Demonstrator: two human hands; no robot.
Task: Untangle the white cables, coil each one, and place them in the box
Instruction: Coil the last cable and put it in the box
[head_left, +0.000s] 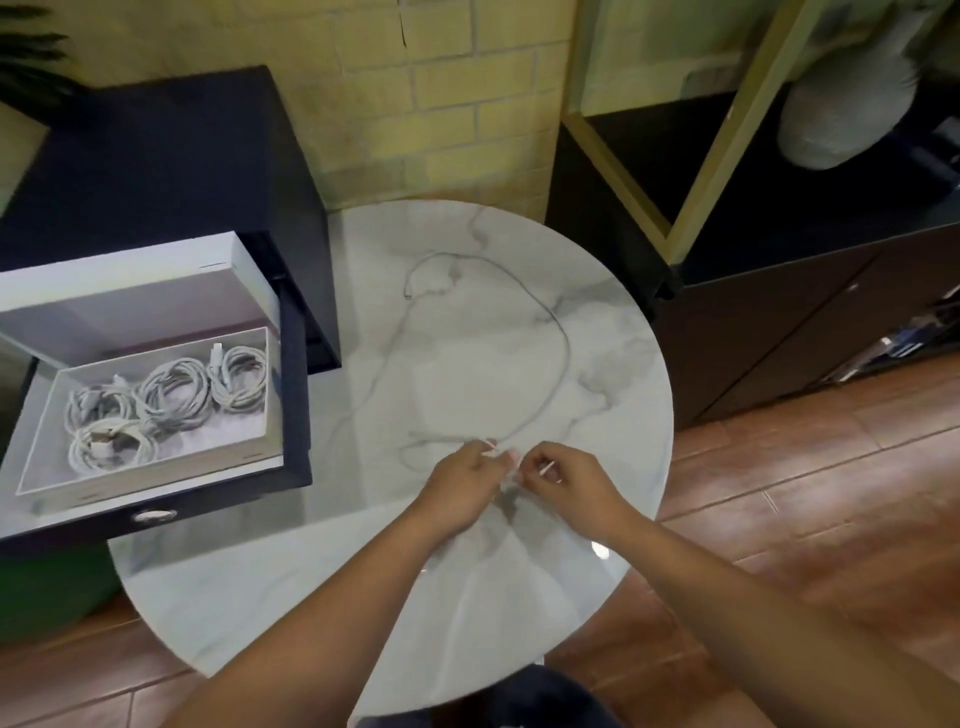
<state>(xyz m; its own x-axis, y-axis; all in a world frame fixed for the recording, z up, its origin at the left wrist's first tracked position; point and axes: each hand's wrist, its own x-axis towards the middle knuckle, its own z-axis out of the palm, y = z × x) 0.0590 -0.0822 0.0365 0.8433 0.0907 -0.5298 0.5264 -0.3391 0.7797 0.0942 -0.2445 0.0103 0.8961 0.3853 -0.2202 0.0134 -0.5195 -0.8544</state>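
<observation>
Hands: left hand (464, 480) and right hand (572, 482), fingers pinching one thin white cable (564, 353) on round marble surface (467, 597); coiled white cables (171, 389) in open white box (156, 469).

No words, numbers or signs can be read here. The white box (156, 478) has a few tiny dark marks on its edge and lid (130, 283) (too small and blurry to read).

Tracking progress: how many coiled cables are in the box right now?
4 coiled cables in the box: one far right, one centre, one left, one near left. Others may hide beneath.
</observation>
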